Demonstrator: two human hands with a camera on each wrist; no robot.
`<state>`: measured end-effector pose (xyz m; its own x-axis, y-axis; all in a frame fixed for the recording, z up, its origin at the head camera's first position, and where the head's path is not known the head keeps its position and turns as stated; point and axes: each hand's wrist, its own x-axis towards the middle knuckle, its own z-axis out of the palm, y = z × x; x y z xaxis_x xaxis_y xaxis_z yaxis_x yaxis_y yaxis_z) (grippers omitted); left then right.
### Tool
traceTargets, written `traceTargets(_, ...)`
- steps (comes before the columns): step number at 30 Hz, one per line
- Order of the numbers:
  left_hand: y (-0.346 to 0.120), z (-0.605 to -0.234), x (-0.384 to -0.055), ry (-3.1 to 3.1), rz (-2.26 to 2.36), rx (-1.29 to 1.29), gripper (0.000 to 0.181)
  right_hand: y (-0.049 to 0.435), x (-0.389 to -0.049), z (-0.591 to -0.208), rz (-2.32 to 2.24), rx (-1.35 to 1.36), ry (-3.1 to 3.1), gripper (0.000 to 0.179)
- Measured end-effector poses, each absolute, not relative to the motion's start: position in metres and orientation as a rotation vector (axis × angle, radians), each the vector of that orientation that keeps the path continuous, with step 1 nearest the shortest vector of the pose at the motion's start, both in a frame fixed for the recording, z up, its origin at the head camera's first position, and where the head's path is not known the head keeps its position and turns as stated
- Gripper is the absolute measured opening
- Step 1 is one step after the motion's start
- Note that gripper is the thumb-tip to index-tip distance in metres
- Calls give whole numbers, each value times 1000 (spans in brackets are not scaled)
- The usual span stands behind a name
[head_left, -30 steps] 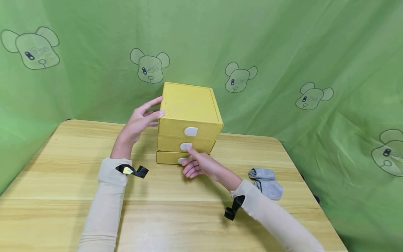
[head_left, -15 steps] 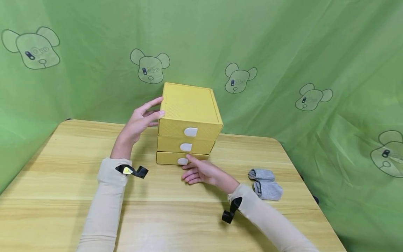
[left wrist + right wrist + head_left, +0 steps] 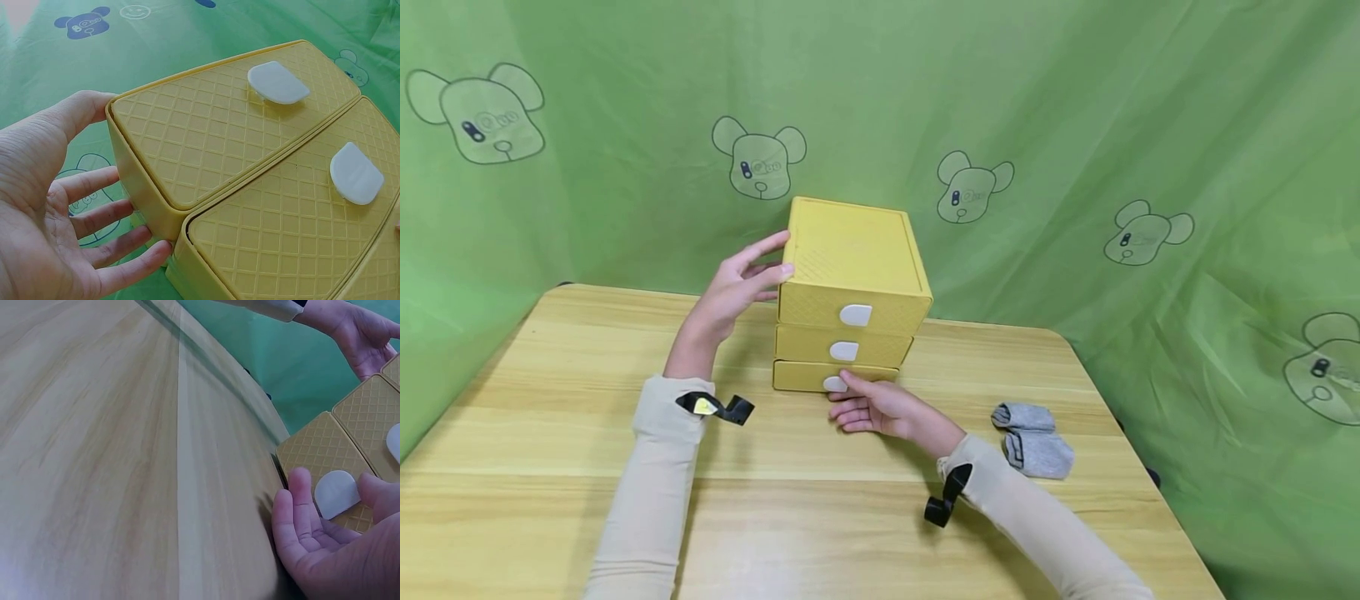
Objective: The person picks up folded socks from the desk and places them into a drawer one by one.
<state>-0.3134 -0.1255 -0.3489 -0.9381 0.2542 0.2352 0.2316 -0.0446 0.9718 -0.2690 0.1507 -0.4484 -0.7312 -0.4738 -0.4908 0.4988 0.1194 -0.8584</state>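
Note:
A stack of yellow drawers (image 3: 857, 246) with white tab handles stands on the table, all three fronts closed. My left hand (image 3: 730, 287) lies against its left side, thumb and forefinger at the top edge. In the left wrist view the fingers of the left hand (image 3: 81, 206) are spread, fingertips along the side wall. Down at the bottom drawer (image 3: 801, 376), my right hand (image 3: 883, 408) holds its white handle (image 3: 337, 492) between thumb and fingers. The right wrist view has the thumb at one edge of that handle and the fingers around the other side.
A folded pair of grey socks (image 3: 1037, 442) lies on the wooden table (image 3: 790, 517), right of my right forearm. A green curtain (image 3: 865, 92) printed with bear heads hangs behind the table and along its sides.
My right hand has dropped from near the middle drawer's handle to the bottom one, then shifted slightly left to hold it. The left hand, drawers and socks have stayed put.

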Motion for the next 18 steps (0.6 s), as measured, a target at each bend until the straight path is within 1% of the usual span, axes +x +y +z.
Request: traceTargets(18, -125, -347, -312, 2177, 2182, 541, 62, 150, -270, -452, -1699, 16, 1685, 60)
